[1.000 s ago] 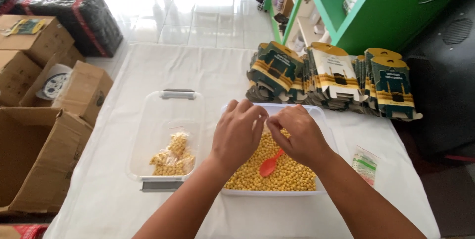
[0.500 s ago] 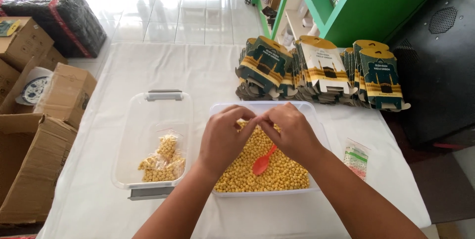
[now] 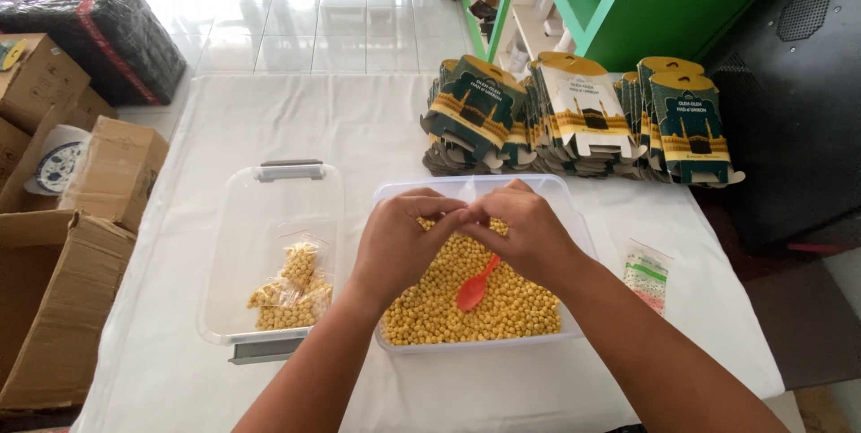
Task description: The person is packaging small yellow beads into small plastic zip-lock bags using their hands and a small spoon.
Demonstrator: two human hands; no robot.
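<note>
The left hand and the right hand meet fingertip to fingertip above the far half of a clear rectangular plastic tub. Both are pinched narrow on a small clear plastic bag, whose thin film shows just above the fingers; whether anything is inside it cannot be told. Below the hands the tub is filled with small round yellow kernels, and an orange plastic spoon lies on top of them, bowl toward the near side and handle pointing up under the right hand.

Just left of this tub stands a second clear plastic container with grey clip handles. It is mostly bare, with a few small clear bags filled with yellow kernels lying in its near half.

Both containers rest on a tabletop covered with a white cloth. To the right of the tub, near the right forearm, lies a small packet of folded clear bags with green print. At the far right of the tabletop, a leaning row of flat green, white and gold cardboard cartons is stacked on edge.

Off the tabletop's left side sit open brown cardboard boxes, with a black wrapped bundle behind them on the white tiled floor. A green shelf unit stands beyond the far right corner.
</note>
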